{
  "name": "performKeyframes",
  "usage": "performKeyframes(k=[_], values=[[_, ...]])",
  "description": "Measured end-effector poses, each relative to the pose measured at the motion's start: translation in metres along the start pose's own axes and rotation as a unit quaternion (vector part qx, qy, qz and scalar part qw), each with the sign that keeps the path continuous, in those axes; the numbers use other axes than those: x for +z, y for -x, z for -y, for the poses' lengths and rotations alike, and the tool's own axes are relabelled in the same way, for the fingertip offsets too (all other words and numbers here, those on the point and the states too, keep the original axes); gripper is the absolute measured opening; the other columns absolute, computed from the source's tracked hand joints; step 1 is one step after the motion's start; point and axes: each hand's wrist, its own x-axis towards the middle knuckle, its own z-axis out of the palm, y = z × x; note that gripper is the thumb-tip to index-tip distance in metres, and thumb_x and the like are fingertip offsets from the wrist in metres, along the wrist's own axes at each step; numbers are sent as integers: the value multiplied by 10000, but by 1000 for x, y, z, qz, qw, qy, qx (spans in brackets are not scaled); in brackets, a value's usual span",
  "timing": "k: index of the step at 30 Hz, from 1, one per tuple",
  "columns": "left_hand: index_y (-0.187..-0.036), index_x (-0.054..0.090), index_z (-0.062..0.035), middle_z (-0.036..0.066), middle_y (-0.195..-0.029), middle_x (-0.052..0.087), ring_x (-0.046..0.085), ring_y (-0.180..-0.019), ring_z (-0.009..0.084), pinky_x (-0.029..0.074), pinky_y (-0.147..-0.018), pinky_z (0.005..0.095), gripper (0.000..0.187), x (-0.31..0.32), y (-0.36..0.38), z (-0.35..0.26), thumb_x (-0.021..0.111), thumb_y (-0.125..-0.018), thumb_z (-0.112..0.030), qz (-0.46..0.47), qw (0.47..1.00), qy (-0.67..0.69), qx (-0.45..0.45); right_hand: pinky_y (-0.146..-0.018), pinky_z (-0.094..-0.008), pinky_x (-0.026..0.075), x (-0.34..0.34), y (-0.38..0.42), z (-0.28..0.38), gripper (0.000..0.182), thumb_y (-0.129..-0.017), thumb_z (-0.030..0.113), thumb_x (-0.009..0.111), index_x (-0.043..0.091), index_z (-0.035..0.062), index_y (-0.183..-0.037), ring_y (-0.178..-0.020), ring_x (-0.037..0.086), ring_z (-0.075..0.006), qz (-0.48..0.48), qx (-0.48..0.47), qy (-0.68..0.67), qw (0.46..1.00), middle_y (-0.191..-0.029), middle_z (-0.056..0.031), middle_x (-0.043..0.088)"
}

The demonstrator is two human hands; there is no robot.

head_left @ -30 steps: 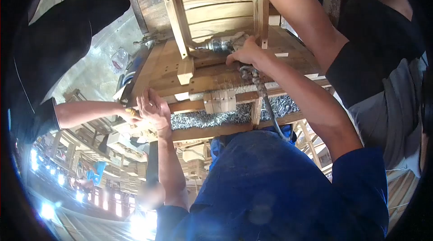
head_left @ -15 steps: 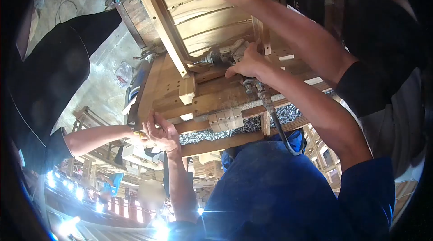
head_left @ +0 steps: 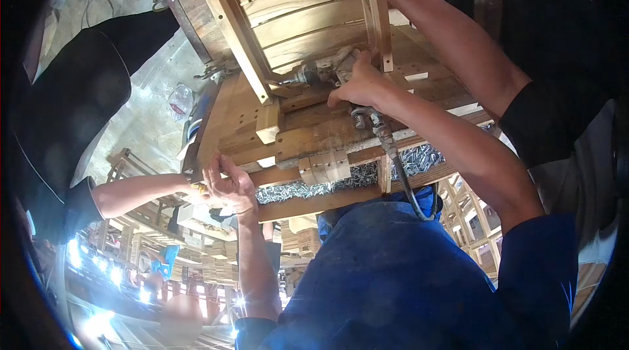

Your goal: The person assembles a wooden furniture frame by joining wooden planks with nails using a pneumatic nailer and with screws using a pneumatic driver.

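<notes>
A co-worker's forearm has shifted; right hand grips the drill, left hand loosely open, contents unclear, near screws.

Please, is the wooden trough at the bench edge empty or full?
Not empty: metal fasteners lie along both visible sections of the wooden trough. Whether it is full, I cannot tell.

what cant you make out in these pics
All in the head view:
Anything the left hand may hold: hidden by its fingers.
The grip of the drill-like tool: behind the right hand.
The slatted frame's far end: cut off by the upper edge.
Each metal piece: too small to identify.
</notes>
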Motion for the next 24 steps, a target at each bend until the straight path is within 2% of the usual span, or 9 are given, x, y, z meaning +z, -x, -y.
performKeyframes(k=[2, 10, 13, 17, 19, 21, 22, 23, 24], values=[[-970, 702, 3, 150, -860, 687, 660, -793, 318, 520, -728, 420, 118, 1, -2, 4, 630, -891, -49, -9, 999, -19, 40, -1048, -397, 445, 3, -2, -1, 1237, -580, 280, 909, 119, -177, -1415, -1215, 551, -451, -3, 2, 2, 1000, -1289, -403, 501], [-984, 691, 1, 175, -852, 665, 645, -768, 352, 528, -705, 427, 133, -6, -4, -1, 632, -899, -83, 12, 996, 94, 6, -1002, -388, 477, -8, -7, -1, 1162, -581, 303, 913, 194, -163, -1366, -1191, 577, -421, -57, -90, 88, 990, -1251, -382, 528], [-991, 687, -20, 177, -838, 660, 643, -768, 353, 526, -710, 434, 120, -7, -5, 4, 635, -894, -65, 1, 991, 135, -6, -1036, -399, 457, -19, 34, -10, 1120, -603, 247, 897, 188, -135, -1382, -1215, 552, -454, -72, -135, 30, 988, -1304, -388, 497], [-977, 703, -18, 166, -823, 668, 642, -745, 334, 522, -696, 414, 105, -6, -1, 10, 648, -902, -67, -49, 988, 147, 20, -1030, -426, 446, -39, 126, -32, 981, -646, 162, 837, 249, -27, -1408, -1218, 538, -432, -178, -309, 22, 934, -1297, -294, 512], [-985, 720, -16, 169, -813, 671, 648, -712, 268, 517, -671, 369, 116, -18, 1, 8, 659, -906, -74, -38, 958, 280, -43, -1011, -430, 461, -46, 200, -33, 983, -670, 131, 820, 222, -5, -1438, -1180, 571, -396, -183, -254, -13, 950, -1267, -276, 538], [-1008, 733, -16, 140, -829, 702, 658, -700, 190, 518, -676, 321, 142, -50, 13, -4, 670, -916, -104, -23, 936, 334, -105, -996, -430, 473, -43, 260, -47, 1007, -672, 122, 818, 199, 2, -1456, -1149, 594, -381, -222, -296, 1, 929, -1248, -271, 560], [-1013, 734, -16, 119, -843, 713, 661, -697, 165, 527, -668, 303, 135, -77, 23, -21, 663, -921, -84, 42, 904, 409, -118, -981, -431, 484, -39, 288, -57, 1030, -674, 114, 817, 176, 8, -1474, -1119, 618, -366, -255, -323, 7, 912, -1230, -265, 582], [-1018, 735, -16, 98, -858, 724, 664, -694, 140, 536, -660, 285, 131, -97, 36, -35, 655, -927, -64, 109, 862, 480, -126, -978, -440, 490, -34, 312, -67, 1070, -678, 104, 816, 140, 42, -1505, -1121, 626, -349, -250, -266, -4, 931, -1230, -259, 597], [-1021, 734, -11, 91, -871, 728, 668, -696, 134, 542, -650, 270, 130, -108, 54, -42, 650, -924, -31, 174, 806, 560, -74, -995, -439, 481, -27, 332, -76, 1079, -675, 113, 820, 140, 58, -1512, -1151, 611, -358, -255, -268, -5, 929, -1248, -262, 586]])
